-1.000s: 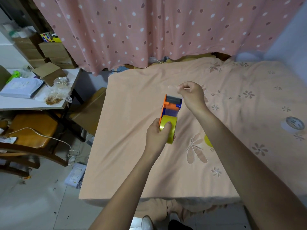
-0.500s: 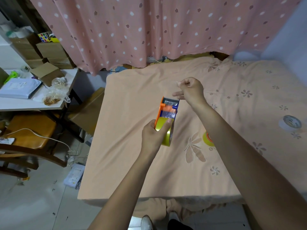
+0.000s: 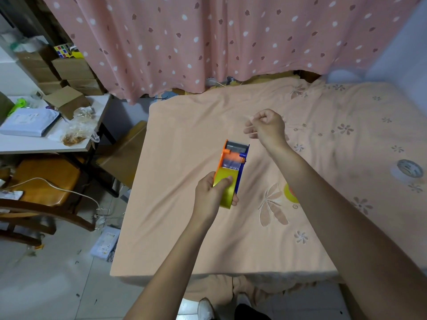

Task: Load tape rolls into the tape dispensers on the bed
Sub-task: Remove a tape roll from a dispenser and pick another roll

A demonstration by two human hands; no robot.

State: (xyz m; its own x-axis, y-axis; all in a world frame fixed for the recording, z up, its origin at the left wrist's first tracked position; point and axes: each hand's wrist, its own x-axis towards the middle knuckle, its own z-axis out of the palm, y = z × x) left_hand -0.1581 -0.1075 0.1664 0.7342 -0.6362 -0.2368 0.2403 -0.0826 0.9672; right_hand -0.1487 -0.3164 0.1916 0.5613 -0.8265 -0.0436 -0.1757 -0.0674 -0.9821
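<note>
Two hands are busy over the bed (image 3: 184,239), and I judge I am at the threading step: the roll is seated and the loose end is being drawn out past the front of the dispenser. My left hand (image 3: 211,197) grips the tape dispenser (image 3: 232,169) from behind, fingers wrapped over the yellow tape roll (image 3: 225,190) in its cradle, holding it just above the sheet near the bed's left half. My right hand (image 3: 268,127) is curled into a loose fist beyond the dispenser's front, thumb and forefinger pinching what looks like a thin clear strip of tape; the strip is too faint to follow back to the roll.

Next I would need to lay that end flat over the grey roller (image 3: 235,146) and down to the cutting edge, keeping it taut and square so it does not fold onto itself.

The dispenser has an orange side, a blue side and an orange cross-bar. A spare roll (image 3: 407,170) lies well apart on the right of the bed, and another yellow roll (image 3: 290,192) peeks out beside my right forearm.
</note>
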